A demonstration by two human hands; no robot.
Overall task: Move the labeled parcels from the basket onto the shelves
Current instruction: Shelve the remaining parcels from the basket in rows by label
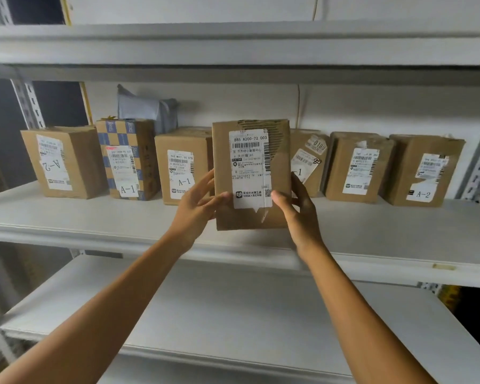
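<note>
A flat brown cardboard parcel [280, 173] with a white shipping label is held upright in front of the middle shelf [94, 217]. My left hand [197, 206] grips its left edge, thumb on the front. On the right edge, my right hand [297, 209] grips it the same way. Behind it a row of labeled cardboard parcels stands on the shelf: one marked A-2 [64, 162], a blue-checked one marked A-1 [128, 159], another A-1 [180, 164], then more to the right [358, 167], ending with an A-2 box [424, 170]. The basket is out of view.
A grey plastic mailer [147, 109] leans against the back wall behind the boxes. A lower white shelf [233, 306] lies beneath my arms, and an upper shelf [233, 48] runs overhead. Perforated metal uprights [28, 103] frame both sides.
</note>
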